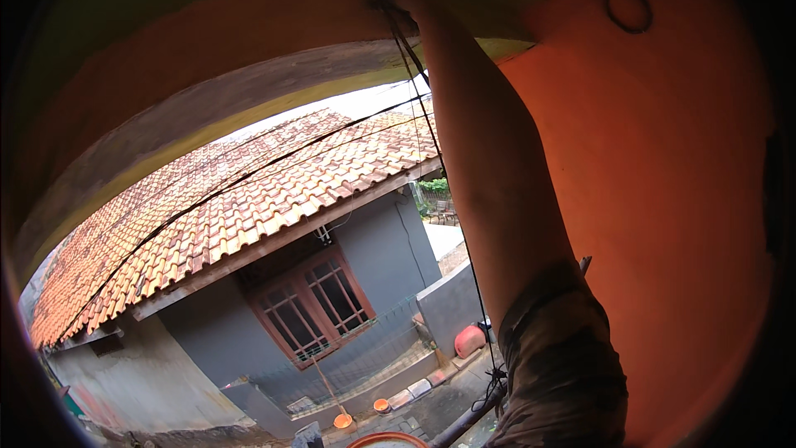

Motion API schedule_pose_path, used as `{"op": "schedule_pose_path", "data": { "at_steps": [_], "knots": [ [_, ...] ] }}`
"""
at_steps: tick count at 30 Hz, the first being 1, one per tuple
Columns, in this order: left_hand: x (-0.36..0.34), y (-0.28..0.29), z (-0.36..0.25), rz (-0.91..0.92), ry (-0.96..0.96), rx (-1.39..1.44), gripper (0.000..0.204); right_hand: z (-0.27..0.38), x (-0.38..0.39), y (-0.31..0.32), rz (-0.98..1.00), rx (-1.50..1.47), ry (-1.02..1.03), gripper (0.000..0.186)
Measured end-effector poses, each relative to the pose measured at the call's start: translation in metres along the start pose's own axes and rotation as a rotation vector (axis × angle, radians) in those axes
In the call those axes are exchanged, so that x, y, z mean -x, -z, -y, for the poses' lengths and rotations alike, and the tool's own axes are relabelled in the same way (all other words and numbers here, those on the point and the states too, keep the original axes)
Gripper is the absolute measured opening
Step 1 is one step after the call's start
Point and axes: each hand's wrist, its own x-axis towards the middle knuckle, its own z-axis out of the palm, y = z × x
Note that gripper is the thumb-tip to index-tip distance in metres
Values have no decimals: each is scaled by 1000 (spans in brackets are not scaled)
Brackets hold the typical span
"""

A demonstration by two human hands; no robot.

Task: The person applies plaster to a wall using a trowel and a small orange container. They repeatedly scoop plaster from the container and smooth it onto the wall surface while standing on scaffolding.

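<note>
My right arm, in a dark patterned sleeve, stretches up from the lower right to the underside of the ceiling beam. My right hand (408, 2) is in deep shadow at the top, and its fingers cannot be made out. Dark cords (406, 43) hang down right beside it; whether the hand grips them is hidden. One thin black cord (466, 236) runs down along my arm to a knotted bunch (496, 377) at a dark pole (464, 423). My left hand is out of view.
An orange wall (655, 199) with a dark ring (628, 8) stands close on the right. Black cables (249, 172) cross before a tiled roof (249, 199) and grey house (390, 241). Below are an orange-rimmed bucket (385, 438) and a red container (469, 340).
</note>
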Motion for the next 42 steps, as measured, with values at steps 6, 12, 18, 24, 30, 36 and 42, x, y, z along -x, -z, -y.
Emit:
{"op": "schedule_pose_path", "data": {
  "at_steps": [6,12,18,24,30,36,42],
  "knots": [
    [9,-11,-17,44,-2,25,18,-10,1,0,-22,168,245,20],
    [-9,6,5,176,-181,-43,16,-36,-25,0,105,-75,310,24],
    [-3,23,18,65,-465,-425,17,-3,20,3,110,295,387,26],
    [-10,24,17,114,251,169,18,-5,26,18,189,163,349,31],
    [6,-8,-24,114,258,267,17,22,48,20,231,254,283,29],
    [17,-14,-26,200,44,320,20,-17,8,27,340,252,479,27],
    [16,-20,-38,253,-85,243,20,32,47,40,241,482,226,26]
  ]
}}
